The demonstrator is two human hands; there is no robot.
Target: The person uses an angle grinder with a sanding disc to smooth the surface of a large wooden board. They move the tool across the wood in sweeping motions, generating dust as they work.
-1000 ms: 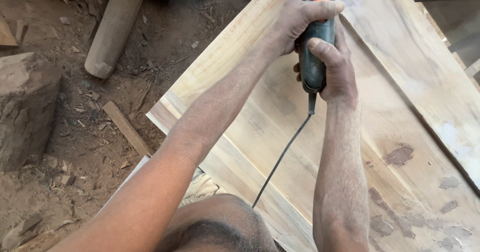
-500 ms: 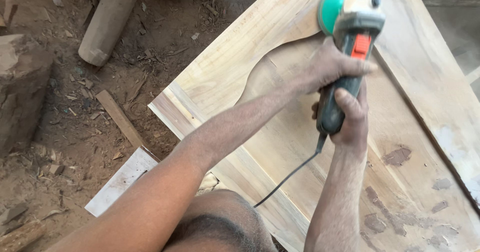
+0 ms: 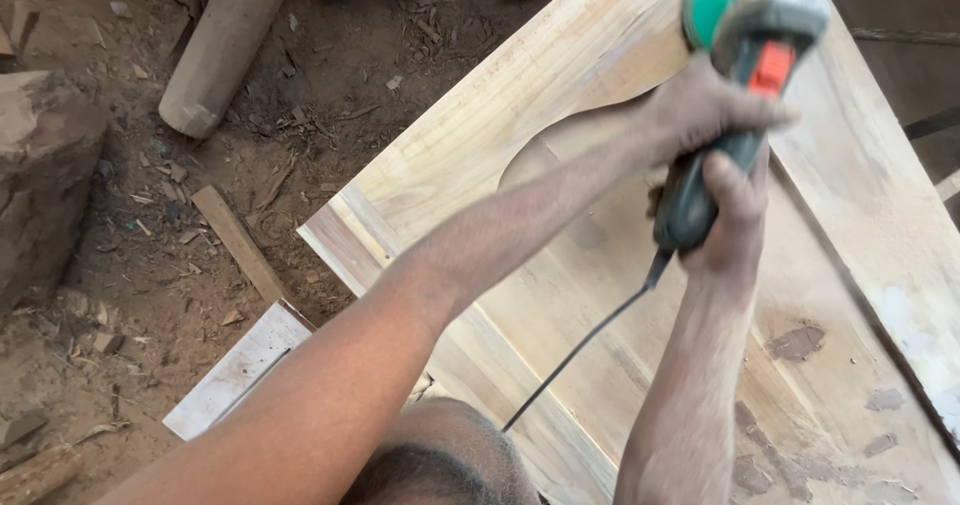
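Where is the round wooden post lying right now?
In the head view, the wooden post lies on the dirt floor at upper left, left of the wooden panel.

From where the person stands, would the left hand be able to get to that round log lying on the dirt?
Probably not as things stand. The left hand is wrapped around the grinder over the wooden panel, while the log lies well off to the left on the ground. Nothing blocks the way, but the hand is busy.

Panel (image 3: 560, 95): pale bare wood, matt, smooth w/ dark filler patches. Sander (image 3: 740, 75): dusty plastic body, green disc, matt. Log (image 3: 225, 50): rough wood. Floor (image 3: 120, 255): dirt, chips.
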